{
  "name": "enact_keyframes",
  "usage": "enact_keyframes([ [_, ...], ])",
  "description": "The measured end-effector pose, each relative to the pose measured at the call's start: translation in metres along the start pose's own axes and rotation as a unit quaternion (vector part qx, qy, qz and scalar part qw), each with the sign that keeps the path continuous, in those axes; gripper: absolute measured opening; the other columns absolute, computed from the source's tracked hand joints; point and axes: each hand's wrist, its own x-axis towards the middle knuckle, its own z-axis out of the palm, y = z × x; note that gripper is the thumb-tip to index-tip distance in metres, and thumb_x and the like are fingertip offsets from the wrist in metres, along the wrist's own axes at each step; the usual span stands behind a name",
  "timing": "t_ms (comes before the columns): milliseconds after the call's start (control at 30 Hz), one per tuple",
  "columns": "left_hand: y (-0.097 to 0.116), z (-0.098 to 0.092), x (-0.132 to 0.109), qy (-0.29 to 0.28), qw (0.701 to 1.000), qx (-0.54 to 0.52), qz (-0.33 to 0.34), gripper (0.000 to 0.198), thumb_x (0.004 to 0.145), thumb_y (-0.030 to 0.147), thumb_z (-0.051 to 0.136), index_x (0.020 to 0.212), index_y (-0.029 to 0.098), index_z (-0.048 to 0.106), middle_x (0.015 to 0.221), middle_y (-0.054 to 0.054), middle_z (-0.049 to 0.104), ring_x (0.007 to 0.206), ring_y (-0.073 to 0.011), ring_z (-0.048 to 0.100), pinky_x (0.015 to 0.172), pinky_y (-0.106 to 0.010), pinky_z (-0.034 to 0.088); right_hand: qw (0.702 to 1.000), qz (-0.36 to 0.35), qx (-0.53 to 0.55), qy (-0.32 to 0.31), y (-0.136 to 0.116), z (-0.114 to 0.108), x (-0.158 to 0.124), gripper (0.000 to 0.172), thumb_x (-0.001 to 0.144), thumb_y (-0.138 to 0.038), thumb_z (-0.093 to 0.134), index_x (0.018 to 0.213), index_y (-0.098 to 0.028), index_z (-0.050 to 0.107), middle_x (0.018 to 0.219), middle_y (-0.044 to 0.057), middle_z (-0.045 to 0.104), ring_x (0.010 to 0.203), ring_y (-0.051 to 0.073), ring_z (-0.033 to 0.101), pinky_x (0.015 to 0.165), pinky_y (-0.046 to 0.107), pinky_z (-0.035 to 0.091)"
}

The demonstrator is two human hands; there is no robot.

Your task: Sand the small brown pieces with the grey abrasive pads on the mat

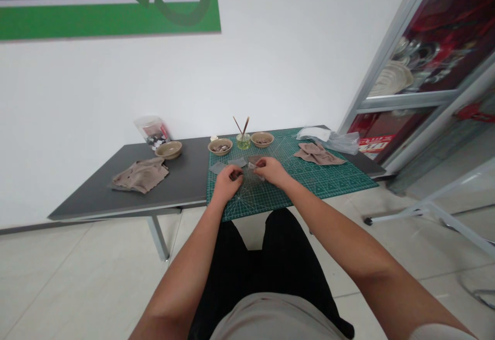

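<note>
My left hand [227, 181] and my right hand [270, 168] are close together over the green cutting mat [328, 177]. Both have their fingers curled and pinch a small grey translucent piece [253, 172] held between them just above the mat. What else the fingers hold is too small to make out. Two grey flat pieces [230, 165] lie on the mat just beyond my left hand. Behind them stand two tan bowls [220, 146] [262, 139] with small dark bits inside, and a small green glass [243, 141] with thin sticks in it.
A low grey table [116, 195] stands against a white wall. On it are a third tan bowl [169, 149], a clear jar [151, 129], a brown cloth [141, 174], another brown cloth [317, 154] and a plastic bag [328, 138]. A glass cabinet [425, 61] stands at right.
</note>
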Motion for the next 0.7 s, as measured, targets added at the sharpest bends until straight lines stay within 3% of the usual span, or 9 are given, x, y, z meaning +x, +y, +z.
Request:
enact_keyframes([
  [133,0.007,0.002,0.001,-0.056,0.995,0.077,0.012,0.011,0.075,0.018,0.062,0.085,0.020,0.066,0.078,-0.001,0.063,0.079,-0.0177,0.056,0.074,-0.030,0.044,0.998,-0.040,-0.036,0.038,-0.004,-0.036,-0.004,0.012,0.077,-0.026,0.065,0.081,-0.016,0.070,0.076,0.002,0.070,0.068,0.014,0.059,0.061,0.023,0.037],
  [233,0.009,0.004,0.003,-0.086,0.986,0.140,0.025,0.010,0.076,0.019,0.063,0.085,0.020,0.067,0.080,-0.002,0.065,0.082,-0.0204,0.055,0.076,-0.032,0.043,0.993,-0.028,-0.112,0.036,-0.002,-0.054,-0.007,0.014,0.077,-0.027,0.065,0.083,-0.016,0.072,0.079,0.003,0.070,0.072,0.015,0.059,0.061,0.024,0.035],
  [433,0.011,0.003,0.002,-0.090,0.983,0.156,0.029,0.017,0.079,0.022,0.061,0.094,0.021,0.068,0.082,-0.002,0.066,0.083,-0.0210,0.055,0.078,-0.034,0.043,0.977,0.002,-0.209,-0.035,0.012,-0.049,-0.016,0.015,0.076,-0.026,0.064,0.085,-0.017,0.073,0.086,0.006,0.072,0.079,0.018,0.062,0.064,0.025,0.037],
  [700,0.010,0.001,0.002,-0.070,0.989,0.129,0.018,0.020,0.078,0.020,0.061,0.096,0.021,0.068,0.082,-0.002,0.065,0.083,-0.0208,0.056,0.078,-0.034,0.045,0.978,-0.029,-0.207,0.001,0.004,-0.053,-0.021,0.015,0.078,-0.026,0.061,0.086,-0.018,0.071,0.086,0.005,0.073,0.078,0.018,0.062,0.066,0.024,0.038],
])
